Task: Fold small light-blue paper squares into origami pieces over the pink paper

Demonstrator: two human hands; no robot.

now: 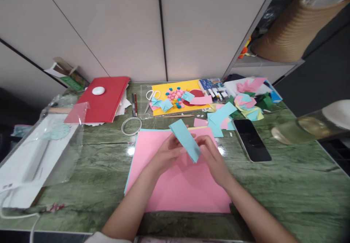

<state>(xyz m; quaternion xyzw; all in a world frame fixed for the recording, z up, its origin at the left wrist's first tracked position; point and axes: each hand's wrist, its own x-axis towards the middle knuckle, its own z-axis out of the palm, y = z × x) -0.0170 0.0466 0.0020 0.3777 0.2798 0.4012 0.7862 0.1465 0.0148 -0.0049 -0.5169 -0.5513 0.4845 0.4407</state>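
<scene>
A folded light blue paper strip [185,140] is held up slantwise above a large pink sheet [188,188]. My left hand [166,153] grips the strip from the left, its thumb on the near face and its other fingers partly hidden behind the paper. At the strip's lower right edge, my right hand [213,155] has its bent fingers closed on the paper. The pink sheet lies on the green table [104,184], with a blue sheet's edge showing under its left side.
Behind the sheet are scissors [152,95], a tape roll [131,126], a yellow sheet [161,90] with small folded papers, and a pencil [179,116]. A phone [252,140] and a bottle [306,128] stand or lie right; a red folder [101,104] and plastic sleeve [73,141] lie left.
</scene>
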